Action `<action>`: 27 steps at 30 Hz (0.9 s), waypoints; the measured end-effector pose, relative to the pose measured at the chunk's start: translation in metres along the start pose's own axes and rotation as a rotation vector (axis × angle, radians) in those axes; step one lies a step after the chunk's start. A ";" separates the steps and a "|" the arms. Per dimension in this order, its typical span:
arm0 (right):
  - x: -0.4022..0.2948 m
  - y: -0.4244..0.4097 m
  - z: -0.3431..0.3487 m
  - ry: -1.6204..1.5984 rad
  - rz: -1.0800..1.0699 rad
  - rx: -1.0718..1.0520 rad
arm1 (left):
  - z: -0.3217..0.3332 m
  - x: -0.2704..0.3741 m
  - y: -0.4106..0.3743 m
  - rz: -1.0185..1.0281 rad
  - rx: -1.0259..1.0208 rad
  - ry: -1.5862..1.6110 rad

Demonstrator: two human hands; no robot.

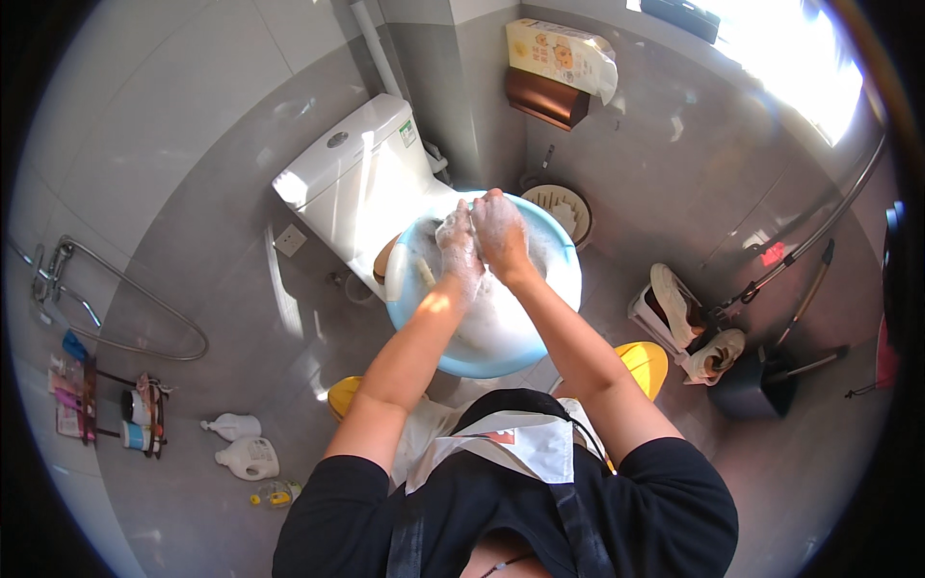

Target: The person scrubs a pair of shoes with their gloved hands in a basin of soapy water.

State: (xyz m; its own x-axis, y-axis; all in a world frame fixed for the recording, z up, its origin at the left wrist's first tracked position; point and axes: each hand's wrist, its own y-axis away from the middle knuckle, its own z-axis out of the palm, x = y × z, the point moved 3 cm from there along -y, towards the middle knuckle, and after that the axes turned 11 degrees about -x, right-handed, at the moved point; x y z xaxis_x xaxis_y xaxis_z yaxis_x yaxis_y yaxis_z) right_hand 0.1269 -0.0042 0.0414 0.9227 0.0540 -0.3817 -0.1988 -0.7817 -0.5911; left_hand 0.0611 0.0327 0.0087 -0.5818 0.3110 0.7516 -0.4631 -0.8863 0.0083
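In front of me is a light-blue plastic basin (556, 217) filled with white suds (506, 318) and greyish water. My left hand (460, 238) and my right hand (501, 227) are side by side above its far half, almost touching. Foam coats both, and their fingers are curled inward. Whatever may be between the fingers is hidden by the hands and the lather. Left of my left wrist, a pale stick-like piece (425, 272) pokes out of the suds; its kind is unclear. Something dark (432, 225) shows in the foam beside my left hand.
A white toilet (361, 173) stands behind the basin, near a round lidded bin (553, 202). Right are pale shoes (676, 303) on a rack and a dark dustpan (755, 386). Detergent bottles (249, 456) stand left. A shower hose (195, 318) loops along the left wall.
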 end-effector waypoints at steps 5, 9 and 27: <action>-0.029 0.010 -0.001 0.230 -0.013 -0.313 | -0.008 0.014 0.006 -0.009 0.062 -0.028; 0.000 0.003 0.008 -0.174 0.073 -0.054 | -0.015 -0.004 0.012 0.060 -0.030 0.051; 0.024 0.026 -0.030 -0.673 -0.061 -0.651 | -0.006 0.037 0.029 -0.129 0.063 0.194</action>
State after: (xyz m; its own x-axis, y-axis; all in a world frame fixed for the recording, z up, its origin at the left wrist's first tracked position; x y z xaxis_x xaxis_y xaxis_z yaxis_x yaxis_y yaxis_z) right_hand 0.1541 -0.0424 0.0382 0.5000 0.2950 -0.8142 0.2554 -0.9486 -0.1868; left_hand 0.0215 0.0205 0.0327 -0.6409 0.4776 0.6009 -0.5029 -0.8527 0.1413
